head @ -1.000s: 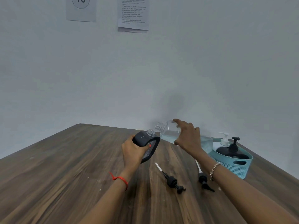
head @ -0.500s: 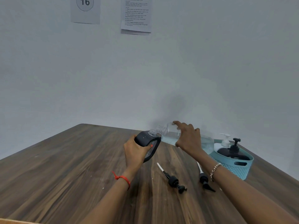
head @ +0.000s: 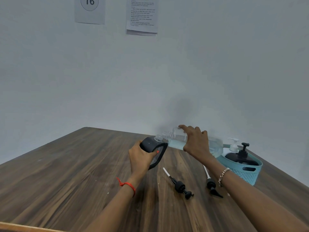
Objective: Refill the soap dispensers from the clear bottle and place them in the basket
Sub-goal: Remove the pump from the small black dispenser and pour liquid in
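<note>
My left hand (head: 140,159) grips a dark soap dispenser (head: 154,148) with no pump, tilted to the right, its clear neck open. My right hand (head: 195,143) holds the clear bottle (head: 177,139) almost on its side, pale blue liquid pooled in its lower half. The bottle's mouth sits just above and right of the dispenser's neck, nearly touching it. A teal basket (head: 242,171) at the right holds a black dispenser (head: 240,156) and a white one (head: 233,145), both with pumps on.
Two loose black pump heads lie on the wooden table (head: 66,173), one (head: 179,185) below the dispenser and one (head: 211,184) beside my right forearm. A grey wall with two paper sheets rises close behind the table's far edge.
The clear bottle's mouth has dropped lower and come up against the dispenser's neck. The view has tipped slightly downward. Both hands keep their grips.
</note>
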Tool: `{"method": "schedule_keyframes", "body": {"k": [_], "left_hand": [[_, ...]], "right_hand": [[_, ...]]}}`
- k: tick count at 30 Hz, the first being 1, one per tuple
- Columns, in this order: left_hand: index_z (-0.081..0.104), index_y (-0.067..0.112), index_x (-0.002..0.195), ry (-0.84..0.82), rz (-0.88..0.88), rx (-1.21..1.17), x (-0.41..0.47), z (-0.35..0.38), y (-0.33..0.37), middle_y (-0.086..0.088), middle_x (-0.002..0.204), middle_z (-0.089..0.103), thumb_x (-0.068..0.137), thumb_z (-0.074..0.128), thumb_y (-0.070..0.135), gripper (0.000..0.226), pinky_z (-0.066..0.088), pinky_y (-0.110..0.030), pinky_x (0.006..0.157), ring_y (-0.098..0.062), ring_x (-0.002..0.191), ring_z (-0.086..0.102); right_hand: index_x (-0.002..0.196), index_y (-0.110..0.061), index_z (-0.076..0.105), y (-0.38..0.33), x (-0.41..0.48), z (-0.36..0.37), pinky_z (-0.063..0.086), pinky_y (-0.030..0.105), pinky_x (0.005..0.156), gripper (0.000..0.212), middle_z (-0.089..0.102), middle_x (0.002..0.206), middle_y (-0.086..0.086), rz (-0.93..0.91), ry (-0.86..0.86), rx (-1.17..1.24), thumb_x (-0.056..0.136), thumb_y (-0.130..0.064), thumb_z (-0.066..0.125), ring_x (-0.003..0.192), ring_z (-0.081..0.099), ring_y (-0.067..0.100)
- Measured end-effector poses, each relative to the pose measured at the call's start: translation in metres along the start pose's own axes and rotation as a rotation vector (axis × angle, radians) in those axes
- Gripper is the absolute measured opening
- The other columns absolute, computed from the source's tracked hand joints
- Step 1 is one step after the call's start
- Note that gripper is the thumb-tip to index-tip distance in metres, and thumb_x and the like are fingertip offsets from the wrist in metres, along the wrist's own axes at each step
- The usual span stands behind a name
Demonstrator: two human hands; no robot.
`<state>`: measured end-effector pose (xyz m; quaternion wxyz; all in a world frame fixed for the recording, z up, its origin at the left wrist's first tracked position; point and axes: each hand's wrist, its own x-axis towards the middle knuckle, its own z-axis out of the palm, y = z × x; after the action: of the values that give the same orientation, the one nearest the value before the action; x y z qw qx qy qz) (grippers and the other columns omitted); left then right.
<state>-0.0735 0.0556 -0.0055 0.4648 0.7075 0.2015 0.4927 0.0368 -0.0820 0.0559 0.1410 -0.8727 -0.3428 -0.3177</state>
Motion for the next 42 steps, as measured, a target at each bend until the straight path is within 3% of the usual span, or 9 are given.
{"method": "schedule_keyframes", "body": {"k": [42], "left_hand": [[0.064, 0.003, 0.102, -0.027, 0.005, 0.007, -0.0100, 0.0004, -0.0056, -0.011, 0.099, 0.071, 0.060, 0.085, 0.014, 0.049, 0.044, -0.003, 0.051, -0.011, 0.079, 0.059]], "right_hand": [[0.135, -0.029, 0.040, 0.0047, -0.0065, -0.0043, 0.032, 0.036, 0.085, 0.070, 0.060, 0.116, -0.001, -0.047, 0.014, -0.095, 0.073, -0.002, 0.055, 0.105, 0.050, 0.024]]}}
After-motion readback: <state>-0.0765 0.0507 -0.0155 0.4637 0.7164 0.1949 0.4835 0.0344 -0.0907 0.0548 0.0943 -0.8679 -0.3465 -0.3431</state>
